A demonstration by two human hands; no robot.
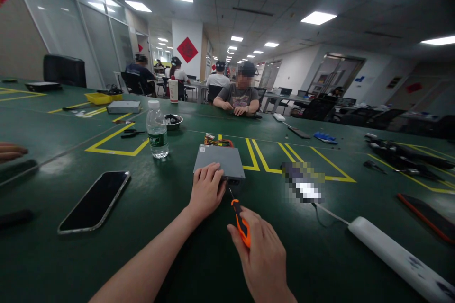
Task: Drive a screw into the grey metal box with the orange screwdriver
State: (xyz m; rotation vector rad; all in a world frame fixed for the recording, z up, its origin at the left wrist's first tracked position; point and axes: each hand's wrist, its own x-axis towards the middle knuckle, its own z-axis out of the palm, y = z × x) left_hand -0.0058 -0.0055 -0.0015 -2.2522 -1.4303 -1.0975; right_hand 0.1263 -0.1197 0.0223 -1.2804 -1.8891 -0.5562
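A grey metal computer power supply (227,160) lies on the green table, with a bundle of coloured wires (221,142) at its far side. My left hand (206,188) grips its near left part, fingers across the top and thumb by the near face. In my right hand (261,246) is a screwdriver (241,225) with an orange and black handle, its thin shaft pointing up and left towards the near face of the power supply. My right thumb stands a little off the handle. Whether the tip touches the case, I cannot tell.
A water bottle (157,132) and a phone (95,202) stand and lie to the left. On the right are a blurred-out device (302,183) on a cable and a white power strip (394,251). Another person's hand (10,151) enters at left; a person (241,92) sits opposite.
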